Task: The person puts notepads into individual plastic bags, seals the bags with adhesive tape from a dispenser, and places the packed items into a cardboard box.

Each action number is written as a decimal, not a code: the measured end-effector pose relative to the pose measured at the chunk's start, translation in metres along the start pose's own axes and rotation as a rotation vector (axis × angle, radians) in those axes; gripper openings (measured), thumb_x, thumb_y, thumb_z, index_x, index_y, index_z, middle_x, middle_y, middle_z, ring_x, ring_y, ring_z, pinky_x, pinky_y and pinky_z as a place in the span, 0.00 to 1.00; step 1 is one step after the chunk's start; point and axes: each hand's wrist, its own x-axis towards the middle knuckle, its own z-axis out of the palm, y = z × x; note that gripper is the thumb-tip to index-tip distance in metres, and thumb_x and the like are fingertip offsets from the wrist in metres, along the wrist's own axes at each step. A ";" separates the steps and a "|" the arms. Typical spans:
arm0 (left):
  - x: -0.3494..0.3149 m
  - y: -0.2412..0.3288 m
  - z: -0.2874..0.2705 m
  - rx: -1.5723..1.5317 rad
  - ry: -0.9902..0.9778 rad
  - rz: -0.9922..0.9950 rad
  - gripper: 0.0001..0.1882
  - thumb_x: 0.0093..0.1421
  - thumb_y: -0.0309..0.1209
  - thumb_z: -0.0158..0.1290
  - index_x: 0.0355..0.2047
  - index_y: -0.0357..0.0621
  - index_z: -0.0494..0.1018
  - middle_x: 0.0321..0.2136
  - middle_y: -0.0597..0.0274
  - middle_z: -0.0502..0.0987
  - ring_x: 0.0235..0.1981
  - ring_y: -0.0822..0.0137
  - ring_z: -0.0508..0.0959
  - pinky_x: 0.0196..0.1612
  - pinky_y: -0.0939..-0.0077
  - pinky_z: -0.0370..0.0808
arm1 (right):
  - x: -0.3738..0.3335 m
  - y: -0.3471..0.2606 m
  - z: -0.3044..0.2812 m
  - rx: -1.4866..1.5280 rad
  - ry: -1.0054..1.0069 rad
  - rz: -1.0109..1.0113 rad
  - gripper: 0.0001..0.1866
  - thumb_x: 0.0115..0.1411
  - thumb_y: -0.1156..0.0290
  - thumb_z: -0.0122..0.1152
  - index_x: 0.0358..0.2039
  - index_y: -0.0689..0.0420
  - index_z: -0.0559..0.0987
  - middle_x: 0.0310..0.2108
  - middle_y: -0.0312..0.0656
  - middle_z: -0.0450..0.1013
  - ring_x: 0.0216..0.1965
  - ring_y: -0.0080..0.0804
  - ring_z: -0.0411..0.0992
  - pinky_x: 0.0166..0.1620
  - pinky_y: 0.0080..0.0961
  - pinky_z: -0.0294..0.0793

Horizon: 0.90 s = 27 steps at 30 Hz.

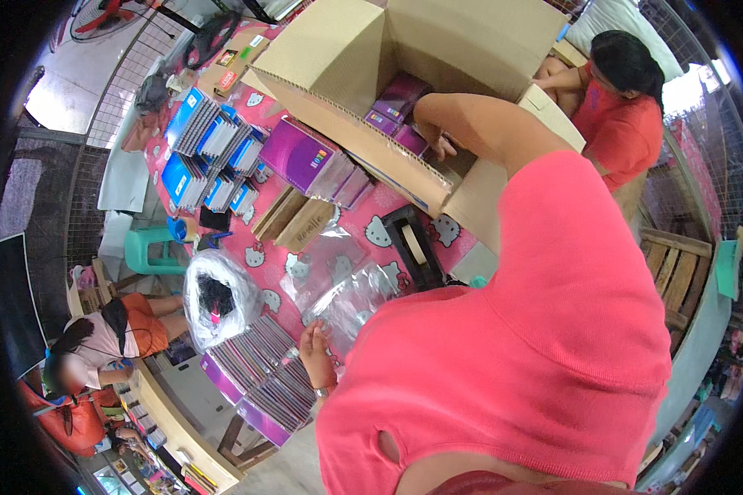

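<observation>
My right arm reaches over the wall of a large cardboard box (338, 103). Inside it, my right hand (442, 148) is beside packs of purple notebooks (392, 124); its fingers are apart and I see nothing held in them. My left hand (314, 353), with a watch at the wrist, hovers at the table's near edge. Its fingers are loosely bent and apart, with nothing visible in them. Next to it stand rows of purple-covered notebooks (260, 363), and clear plastic bags (347, 289) lie just beyond.
Blue notebook stacks (210, 153) and a purple stack (301, 161) stand on the pink patterned table cover (285, 301). Nearby are a wooden block (305, 224), a black tray (413, 247) and a plastic-wrapped roll (220, 301). A person (623, 115) sits beyond the box; another (107, 334) is at left.
</observation>
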 end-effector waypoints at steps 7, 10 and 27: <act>-0.004 0.008 0.016 0.000 -0.033 0.004 0.16 0.64 0.31 0.45 0.49 0.34 0.67 0.44 0.56 0.74 0.41 0.66 0.76 0.42 0.75 0.72 | 0.041 0.127 0.028 1.816 0.575 -0.154 0.29 0.59 0.51 0.49 0.48 0.65 0.73 0.49 0.57 0.69 0.51 0.48 0.69 0.53 0.44 0.68; -0.007 -0.008 0.011 -0.006 -0.014 -0.042 0.17 0.64 0.32 0.46 0.49 0.34 0.67 0.44 0.56 0.74 0.40 0.66 0.76 0.42 0.74 0.73 | 0.071 0.096 -0.001 2.370 0.968 0.066 0.29 0.57 0.51 0.50 0.48 0.65 0.73 0.49 0.57 0.69 0.50 0.48 0.69 0.53 0.44 0.68; 0.001 0.008 0.035 0.006 -0.088 -0.059 0.15 0.63 0.30 0.47 0.48 0.36 0.69 0.44 0.58 0.74 0.40 0.67 0.76 0.42 0.76 0.71 | 0.092 0.036 -0.020 2.725 1.081 0.113 0.27 0.52 0.55 0.55 0.44 0.66 0.75 0.46 0.57 0.72 0.47 0.48 0.72 0.51 0.44 0.70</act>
